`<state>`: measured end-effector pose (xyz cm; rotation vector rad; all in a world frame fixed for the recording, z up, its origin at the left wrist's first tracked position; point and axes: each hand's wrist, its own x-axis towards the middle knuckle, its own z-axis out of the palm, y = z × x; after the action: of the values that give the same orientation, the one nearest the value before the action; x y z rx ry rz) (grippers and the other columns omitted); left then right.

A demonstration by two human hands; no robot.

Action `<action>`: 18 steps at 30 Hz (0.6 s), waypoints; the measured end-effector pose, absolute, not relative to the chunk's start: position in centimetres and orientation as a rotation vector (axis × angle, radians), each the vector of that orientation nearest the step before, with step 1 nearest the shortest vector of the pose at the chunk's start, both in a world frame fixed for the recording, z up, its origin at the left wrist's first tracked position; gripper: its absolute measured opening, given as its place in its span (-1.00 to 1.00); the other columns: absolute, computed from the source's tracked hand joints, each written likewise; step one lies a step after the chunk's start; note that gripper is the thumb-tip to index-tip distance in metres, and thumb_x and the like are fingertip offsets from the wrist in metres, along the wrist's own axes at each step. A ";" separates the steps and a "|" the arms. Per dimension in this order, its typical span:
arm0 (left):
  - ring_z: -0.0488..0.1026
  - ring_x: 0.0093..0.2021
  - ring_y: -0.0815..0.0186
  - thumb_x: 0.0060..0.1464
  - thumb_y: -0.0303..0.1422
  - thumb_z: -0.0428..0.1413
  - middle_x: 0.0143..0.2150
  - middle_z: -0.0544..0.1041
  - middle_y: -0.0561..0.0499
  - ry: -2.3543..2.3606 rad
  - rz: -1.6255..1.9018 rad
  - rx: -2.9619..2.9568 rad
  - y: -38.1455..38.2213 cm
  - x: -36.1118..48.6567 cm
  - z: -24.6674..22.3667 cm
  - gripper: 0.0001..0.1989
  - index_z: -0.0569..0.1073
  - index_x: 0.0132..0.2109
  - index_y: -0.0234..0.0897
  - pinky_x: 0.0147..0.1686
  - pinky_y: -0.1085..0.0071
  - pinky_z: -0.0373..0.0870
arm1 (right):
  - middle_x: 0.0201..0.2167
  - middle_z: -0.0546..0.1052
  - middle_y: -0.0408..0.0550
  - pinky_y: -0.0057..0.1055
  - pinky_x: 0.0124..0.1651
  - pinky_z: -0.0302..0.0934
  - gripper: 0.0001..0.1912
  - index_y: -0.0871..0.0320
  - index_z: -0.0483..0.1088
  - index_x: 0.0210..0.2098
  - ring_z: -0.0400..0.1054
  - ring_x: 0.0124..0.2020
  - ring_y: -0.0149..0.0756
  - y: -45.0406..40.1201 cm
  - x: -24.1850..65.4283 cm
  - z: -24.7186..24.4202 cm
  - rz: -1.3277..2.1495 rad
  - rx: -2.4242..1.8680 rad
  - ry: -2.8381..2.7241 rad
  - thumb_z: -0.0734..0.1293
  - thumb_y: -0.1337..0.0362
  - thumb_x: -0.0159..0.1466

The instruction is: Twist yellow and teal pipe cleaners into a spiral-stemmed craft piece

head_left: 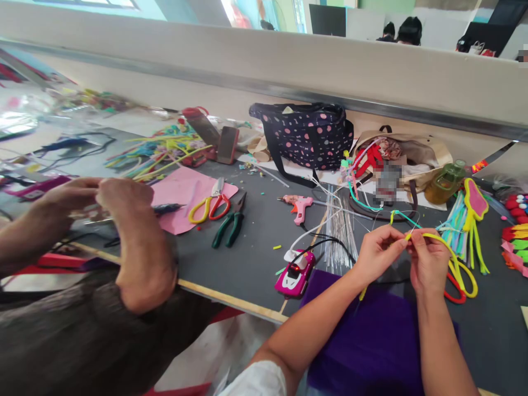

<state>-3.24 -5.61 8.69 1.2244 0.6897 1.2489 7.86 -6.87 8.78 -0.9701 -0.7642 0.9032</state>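
Yellow strip (434, 237) pinched, cloth (414, 154) in beige bag (440, 153)

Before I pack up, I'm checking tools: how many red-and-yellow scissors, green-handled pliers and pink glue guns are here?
Red-and-yellow scissors: 2, one by your right hand
Green-handled pliers: 1
Pink glue gun: 1
Total: 4

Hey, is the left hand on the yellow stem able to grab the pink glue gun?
Probably yes, once free: the left hand is pinching the yellow stem, but the glue gun looks near enough, with only low silvery sticks and cords between.
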 end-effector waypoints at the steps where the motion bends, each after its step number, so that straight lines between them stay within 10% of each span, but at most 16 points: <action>1: 0.33 -0.53 0.49 0.02 -0.19 0.25 -0.45 0.46 0.03 0.680 1.238 1.199 -5.6 -3.2 8.7 -0.71 0.48 -0.35 -0.38 -0.53 0.55 0.25 | -0.48 0.49 -0.16 -0.51 -0.49 0.11 -0.81 0.15 0.44 -0.43 0.29 -0.51 -0.43 -7.0 7.8 8.8 0.867 -0.984 -0.782 0.49 0.21 0.08; 18: 0.39 -0.59 0.47 -0.10 -0.18 0.33 -0.54 0.47 0.06 0.581 1.236 0.911 -5.8 -3.1 9.1 -0.64 0.42 -0.43 -0.38 -0.52 0.53 0.34 | -0.46 0.44 -0.15 -0.50 -0.57 0.11 -0.78 0.16 0.44 -0.45 0.25 -0.56 -0.46 -7.2 6.9 8.7 1.066 -0.891 -0.710 0.47 0.15 0.11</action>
<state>-3.08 -5.77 9.13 0.9109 0.5815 1.2364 6.87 -7.24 8.72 -0.8908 -0.7105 1.0662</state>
